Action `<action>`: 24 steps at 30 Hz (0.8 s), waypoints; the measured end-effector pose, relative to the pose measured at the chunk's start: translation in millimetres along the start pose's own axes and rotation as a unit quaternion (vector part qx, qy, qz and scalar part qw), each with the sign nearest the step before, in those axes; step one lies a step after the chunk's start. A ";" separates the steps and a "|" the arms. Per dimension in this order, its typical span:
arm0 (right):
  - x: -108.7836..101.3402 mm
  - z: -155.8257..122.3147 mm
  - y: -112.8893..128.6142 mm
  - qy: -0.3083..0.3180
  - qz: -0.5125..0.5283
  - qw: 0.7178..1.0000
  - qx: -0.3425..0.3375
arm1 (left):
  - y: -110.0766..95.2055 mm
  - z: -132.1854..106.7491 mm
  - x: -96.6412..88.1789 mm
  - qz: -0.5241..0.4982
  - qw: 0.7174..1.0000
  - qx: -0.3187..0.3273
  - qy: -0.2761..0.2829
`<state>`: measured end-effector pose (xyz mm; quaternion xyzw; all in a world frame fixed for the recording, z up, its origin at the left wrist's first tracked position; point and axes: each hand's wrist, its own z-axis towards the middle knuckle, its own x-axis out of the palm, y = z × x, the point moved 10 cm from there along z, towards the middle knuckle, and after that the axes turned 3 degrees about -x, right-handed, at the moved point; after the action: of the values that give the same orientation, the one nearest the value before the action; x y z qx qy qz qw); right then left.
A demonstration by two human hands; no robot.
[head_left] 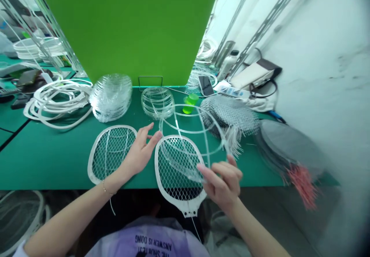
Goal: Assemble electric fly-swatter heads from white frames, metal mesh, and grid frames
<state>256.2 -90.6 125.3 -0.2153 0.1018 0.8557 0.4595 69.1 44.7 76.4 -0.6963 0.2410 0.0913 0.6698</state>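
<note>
Fingers of the right hand are clamped on the lower right edge of a clear ribbed frame, which I see held tilted above the table, partly over a white-rimmed mesh racket head. On my feed the left hand has its thumb and fingers apart, the thumb tip at the clear frame's left edge; I cannot tell whether they touch. That forearm crosses a second mesh racket head, with clear ribs lying over it. Beyond the hands I make out a tall stack of clear frames, a smaller stack and a bright green cup. To the right lie a grey mesh pile and dark mesh sheets with a reddish fringe; far left, white rings sit heaped on the green table.
</note>
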 end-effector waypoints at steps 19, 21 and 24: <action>4.8 -117.2 -85.2 -0.223 0.334 0.562 0.723 | 18.6 -52.6 41.3 0.272 0.927 0.190 0.175; 17.4 -118.9 -53.9 -0.206 0.357 0.524 0.745 | 9.4 -43.8 30.6 0.155 0.968 0.142 0.138; 37.1 -119.1 2.0 -0.165 0.390 0.487 0.764 | 13.1 -29.5 29.9 -0.131 0.985 -0.010 0.114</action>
<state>269.3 -108.4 2.5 0.4267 0.7116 0.5536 0.0712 83.2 9.7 53.8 -0.7343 0.2216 -0.0749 0.6373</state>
